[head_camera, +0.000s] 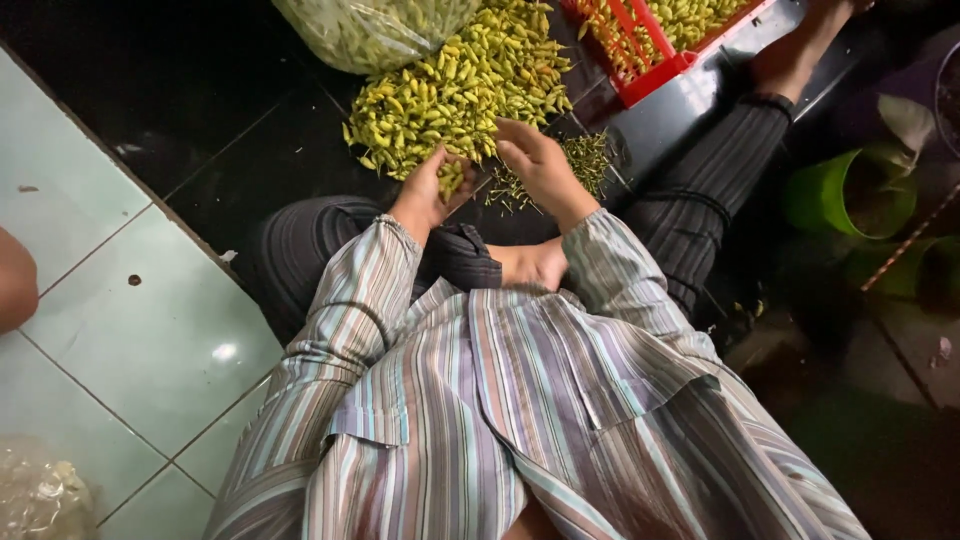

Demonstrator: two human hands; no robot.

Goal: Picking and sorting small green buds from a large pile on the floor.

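Looking down, I see my left hand curled around a few small green-yellow chillies at the near edge of the chilli pile on the dark floor. My right hand pinches something there, probably a stem, though it is hard to tell. These pods look light, smooth and easily bruised, best taken by the stalk end, beside the plucked stems.

there is one view only, from a camera worn on the person's head. it faces steeply down over the striped shirt and crossed legs to the dark floor ahead, close enough that the torso fills the lower frame and the chili pile sits near the top edge.
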